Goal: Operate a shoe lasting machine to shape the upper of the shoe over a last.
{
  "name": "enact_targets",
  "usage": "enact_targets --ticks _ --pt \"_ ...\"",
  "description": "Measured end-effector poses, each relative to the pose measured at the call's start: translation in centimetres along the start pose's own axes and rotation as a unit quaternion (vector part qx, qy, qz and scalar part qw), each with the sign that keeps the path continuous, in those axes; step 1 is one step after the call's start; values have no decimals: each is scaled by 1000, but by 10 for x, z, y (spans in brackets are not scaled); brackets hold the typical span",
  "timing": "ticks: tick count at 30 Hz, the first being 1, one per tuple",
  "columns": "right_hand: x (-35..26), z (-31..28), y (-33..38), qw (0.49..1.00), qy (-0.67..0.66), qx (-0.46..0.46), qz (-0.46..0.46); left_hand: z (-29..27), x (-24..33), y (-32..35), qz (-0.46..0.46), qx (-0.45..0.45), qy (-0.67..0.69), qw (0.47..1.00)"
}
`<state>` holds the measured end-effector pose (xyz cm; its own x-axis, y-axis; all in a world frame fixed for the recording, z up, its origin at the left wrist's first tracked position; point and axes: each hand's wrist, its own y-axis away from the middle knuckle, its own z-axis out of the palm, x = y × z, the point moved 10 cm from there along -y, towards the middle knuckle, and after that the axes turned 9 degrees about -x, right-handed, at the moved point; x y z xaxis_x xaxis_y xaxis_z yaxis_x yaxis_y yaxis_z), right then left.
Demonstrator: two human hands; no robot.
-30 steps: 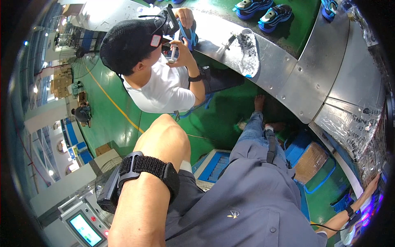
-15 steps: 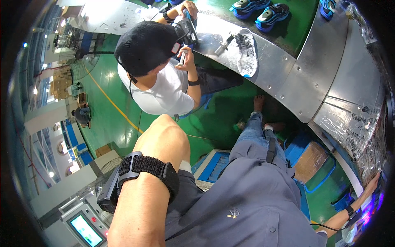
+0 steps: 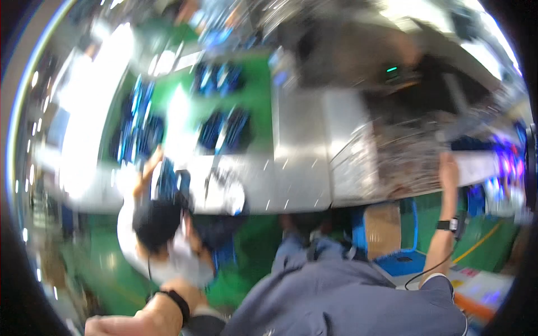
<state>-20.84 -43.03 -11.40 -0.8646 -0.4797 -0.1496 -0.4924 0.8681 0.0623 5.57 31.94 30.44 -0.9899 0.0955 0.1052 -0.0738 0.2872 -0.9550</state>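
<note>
Strong motion blur smears much of the view. At the lower left, my bent left arm wears a black wrist strap (image 3: 178, 305), and my left hand (image 3: 112, 325) is partly cut off by the lower edge. Its fingers are not readable. My right arm reaches forward on the right with a dark watch (image 3: 447, 225) at the wrist. The right hand (image 3: 448, 171) is beside the clear plastic film (image 3: 400, 159) and a white surface (image 3: 473, 171). Its fingers are too smeared to read, and whether it touches either is unclear.
Left of me, a person (image 3: 162, 229) in white sits holding a blue shoe (image 3: 163, 176). A metal bench (image 3: 300, 179) crosses ahead, with a white tray (image 3: 232, 196) on it. Blue shoes (image 3: 224, 131) stand on green beyond. A brown carton (image 3: 383, 229) is under the bench.
The whole view has turned rightward and up, so the bench now runs across the middle. My left arm shows lower and further left; my right hand shows higher and further left.
</note>
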Motion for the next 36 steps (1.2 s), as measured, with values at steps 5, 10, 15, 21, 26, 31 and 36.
enact_targets --ticks 5,10,15,21,26,31,36 --pt "-84 -67 65 986 -153 63 22 65 -55 -24 -44 51 -153 986" --pt "-99 -84 80 980 -174 78 54 218 -159 -89 -164 -144 -16 976" --pt "-95 -83 80 977 -189 95 39 358 -264 -136 -212 -264 -54 939" --pt "-95 -94 84 971 -206 116 35 435 -362 -144 -175 -393 -129 893" --pt "-93 -80 78 972 -220 77 22 501 -467 -138 -246 -421 26 872" --pt "-89 -83 81 968 -223 114 15 538 -511 -143 -273 -394 10 878" --pt "-88 -87 86 964 -230 131 2 479 -455 -189 -367 -199 -27 908"
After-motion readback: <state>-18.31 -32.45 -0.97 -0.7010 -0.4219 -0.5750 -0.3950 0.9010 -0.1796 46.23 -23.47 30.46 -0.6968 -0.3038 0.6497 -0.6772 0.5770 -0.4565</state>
